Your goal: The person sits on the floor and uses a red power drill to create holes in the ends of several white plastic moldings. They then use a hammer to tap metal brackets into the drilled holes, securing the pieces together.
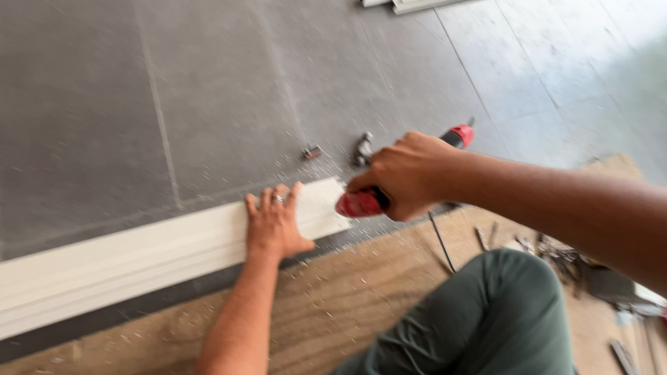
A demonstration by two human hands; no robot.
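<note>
Green-trousered knee (497, 312) sat lowest. I noted left hand (276, 223) spread flat pinning white trim board (139, 260); right hand (403, 177) gripped red power tool (368, 201) at its end. Judged mid-cut; next needs steady pressure.

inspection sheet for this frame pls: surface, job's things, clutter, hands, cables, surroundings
Surface: grey tiled floor, dusted with shavings near the work; a wooden board lies along its near edge.
Job's things: long white moulding strip lying across the floor; red power tool at its cut end.
Clutter: small metal pieces on the tiles past the strip's end; dark scraps and tool bits on the board at right, blurred.
Hands: left hand flat on the strip, ring on one finger; right hand gripping the red tool.
Cables: one thin dark cord across the board.
Surroundings: the person's knee in green trousers; more white strips at the top edge.
</note>
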